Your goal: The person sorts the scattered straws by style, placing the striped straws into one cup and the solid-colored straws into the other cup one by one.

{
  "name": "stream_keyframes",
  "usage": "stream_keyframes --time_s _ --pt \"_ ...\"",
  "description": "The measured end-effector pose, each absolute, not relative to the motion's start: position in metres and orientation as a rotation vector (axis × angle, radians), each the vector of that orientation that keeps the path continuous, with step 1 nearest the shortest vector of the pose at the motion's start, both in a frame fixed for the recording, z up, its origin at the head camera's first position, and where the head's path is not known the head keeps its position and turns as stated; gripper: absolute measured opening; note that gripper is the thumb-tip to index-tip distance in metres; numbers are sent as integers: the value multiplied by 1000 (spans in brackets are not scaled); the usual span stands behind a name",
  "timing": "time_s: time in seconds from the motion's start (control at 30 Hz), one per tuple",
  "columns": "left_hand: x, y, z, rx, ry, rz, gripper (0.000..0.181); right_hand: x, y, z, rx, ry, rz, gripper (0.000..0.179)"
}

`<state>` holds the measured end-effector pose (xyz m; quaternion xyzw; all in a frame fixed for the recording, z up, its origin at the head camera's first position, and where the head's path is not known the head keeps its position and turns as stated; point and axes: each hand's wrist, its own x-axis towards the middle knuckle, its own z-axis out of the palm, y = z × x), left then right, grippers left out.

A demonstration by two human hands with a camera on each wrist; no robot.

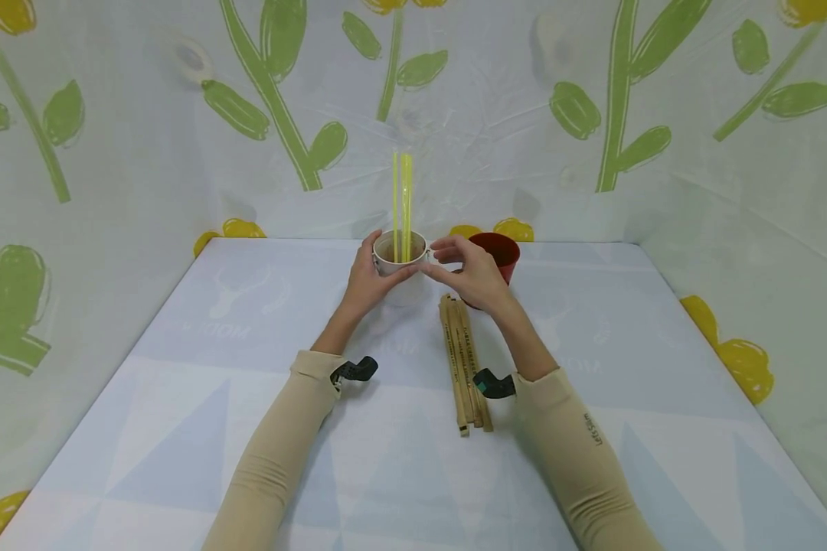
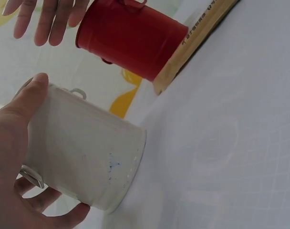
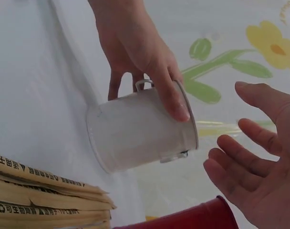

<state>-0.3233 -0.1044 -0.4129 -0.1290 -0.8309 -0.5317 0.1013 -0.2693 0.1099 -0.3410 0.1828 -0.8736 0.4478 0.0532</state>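
A white metal bucket point(image 1: 390, 269) with small side handles stands near the back of the table, several yellow straws point(image 1: 406, 207) upright inside it. My left hand point(image 1: 370, 279) grips this bucket from its left side, thumb along the near rim and fingers around the wall. On the other side my right hand point(image 1: 474, 269) hovers by the rim with loosely bent fingers and nothing in it; the right wrist view shows a gap between it and the white bucket point(image 3: 140, 129). Behind that hand sits a red bucket point(image 1: 501, 252), partly hidden by it.
Several long paper-wrapped sticks point(image 1: 463, 360) with printed lettering lie side by side in front of the red bucket, left of the right forearm. White curtains point(image 1: 455, 92) with printed flowers hang close behind the table's back edge and along both sides.
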Motion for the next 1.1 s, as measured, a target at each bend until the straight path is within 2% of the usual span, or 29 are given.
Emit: stream_keyframes --time_s 0.47,0.6,0.83,0.97,1.1 --pt "-321 -107 -400 -333 -2485 -1432 94 -275 130 -336 608 -2556 1245 60" --pt "-317 -106 -390 -353 -2384 -1403 77 -279 139 -339 587 -2527 1242 62" --pt "-304 -92 -370 -417 -2048 -1394 30 -288 157 -348 452 -2537 1229 69" --pt "-292 -81 -359 -520 -1995 -1431 25 -291 163 -353 405 -2547 1214 74" --pt "-280 -71 -355 -640 -2043 -1507 36 -296 168 -360 363 -2556 1215 81"
